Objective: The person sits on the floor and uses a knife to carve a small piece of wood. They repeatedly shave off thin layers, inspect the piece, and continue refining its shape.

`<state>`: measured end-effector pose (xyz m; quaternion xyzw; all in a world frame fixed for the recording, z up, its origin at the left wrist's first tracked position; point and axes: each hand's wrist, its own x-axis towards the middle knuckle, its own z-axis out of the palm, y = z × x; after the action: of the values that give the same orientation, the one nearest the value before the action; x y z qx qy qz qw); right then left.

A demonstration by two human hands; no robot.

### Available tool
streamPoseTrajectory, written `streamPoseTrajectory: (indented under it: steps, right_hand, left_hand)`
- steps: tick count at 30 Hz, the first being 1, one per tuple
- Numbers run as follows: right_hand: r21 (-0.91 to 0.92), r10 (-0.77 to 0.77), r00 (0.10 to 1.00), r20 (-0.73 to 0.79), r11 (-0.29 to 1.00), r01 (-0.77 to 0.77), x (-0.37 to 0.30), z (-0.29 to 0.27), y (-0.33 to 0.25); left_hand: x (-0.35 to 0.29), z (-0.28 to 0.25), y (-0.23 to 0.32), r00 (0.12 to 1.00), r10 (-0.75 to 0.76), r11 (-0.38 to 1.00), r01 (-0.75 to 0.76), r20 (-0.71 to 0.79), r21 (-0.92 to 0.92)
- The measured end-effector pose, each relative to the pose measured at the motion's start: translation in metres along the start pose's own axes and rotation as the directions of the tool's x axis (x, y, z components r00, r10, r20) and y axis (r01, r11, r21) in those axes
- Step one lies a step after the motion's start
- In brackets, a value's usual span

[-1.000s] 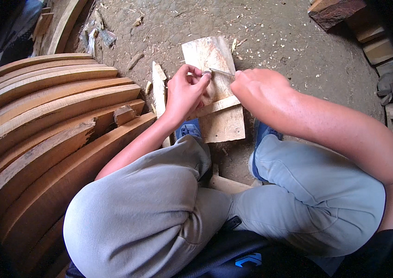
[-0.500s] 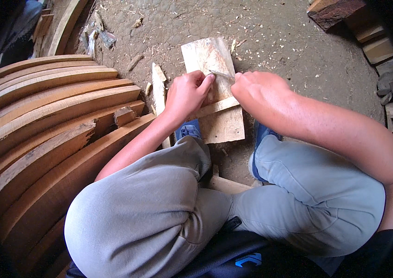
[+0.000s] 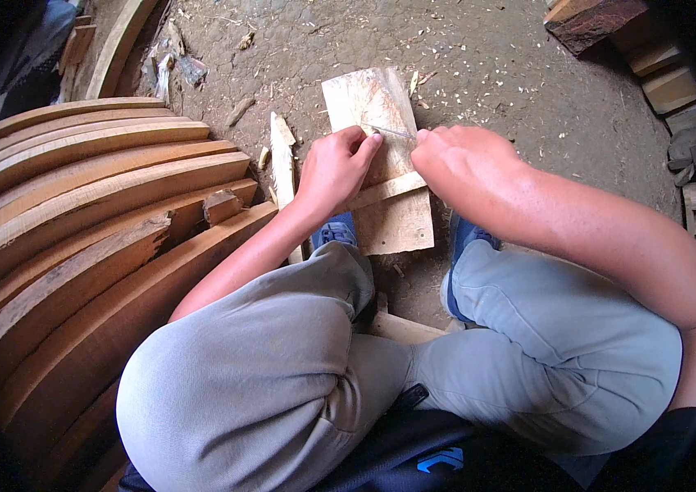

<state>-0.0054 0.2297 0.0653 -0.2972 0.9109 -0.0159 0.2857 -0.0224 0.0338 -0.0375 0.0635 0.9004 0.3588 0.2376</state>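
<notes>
My right hand (image 3: 463, 154) is closed round one end of a thin grey metal tool (image 3: 395, 131), slim like a file or rod; its exact kind is unclear. The tool's other end points left, by the thumb of my left hand (image 3: 338, 164). Left thumb and fingers are pinched together at a small pale piece too small to name. Both hands are over a light wooden board (image 3: 389, 90) on the ground. A wooden strip (image 3: 385, 191) crosses that board, and a lower board part (image 3: 393, 230) shows between my shoes.
Curved timber pieces (image 3: 118, 168) are stacked at the left. A splintered wood sliver (image 3: 282, 156) lies beside my left forearm. More wood blocks (image 3: 672, 88) line the right side. Chips are scattered over the dirt floor (image 3: 487, 49). My left shoe (image 3: 335, 232) is close to the board.
The metal tool has slid slightly left, so its tip reaches farther past my left thumb. My left hand has shifted only a little; the boards stay where they were.
</notes>
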Motion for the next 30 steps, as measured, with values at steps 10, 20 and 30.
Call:
streamPoseTrajectory:
  steps: [10, 20, 30]
  right_hand:
    - [-0.066, 0.086, 0.990, 0.108, 0.995, -0.080, 0.005, -0.004, -0.010]
    - [-0.131, 0.204, 0.927, 0.315, 0.977, -0.170, 0.026, -0.005, -0.024]
    - [-0.099, 0.112, 0.937, 0.330, 0.992, -0.084, 0.022, -0.030, -0.021]
  left_hand:
    - [-0.002, 0.007, -0.004, 0.991, 0.062, 0.998, -0.064, -0.123, -0.020]
    - [0.002, 0.003, 0.003, 0.998, -0.027, 0.999, 0.026, -0.050, -0.036]
    - [-0.002, 0.009, -0.002, 0.998, 0.002, 0.996, -0.007, -0.056, -0.089]
